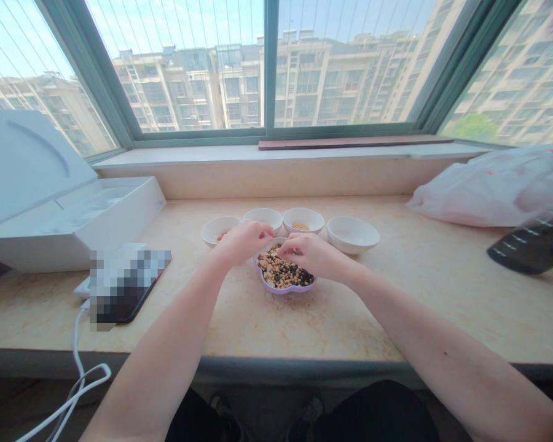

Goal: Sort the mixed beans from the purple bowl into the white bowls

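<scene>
A purple lobed dish (289,290) holds mixed beans (283,273), black, tan and some reddish or pale. Over its right side is my right hand (314,253), fingertips pinched together at the beans; whatever is between them is too small to name. My left hand (249,239) hovers at the dish's upper left, near the white bowls, with its fingers curled together and their contents hidden. Behind the dish, the leftmost white bowl (211,231) has a few reddish pieces. A second white bowl (263,216) is partly covered by my left hand. Tan beans (300,226) lie in the third bowl (316,219).
A fourth white bowl (354,235) stands at the right of the row. An open white box (120,215) and a phone (136,301) with a white cable (77,337) are leftward. At right lie a plastic bag (493,187) and a dark bottle-like container (529,245).
</scene>
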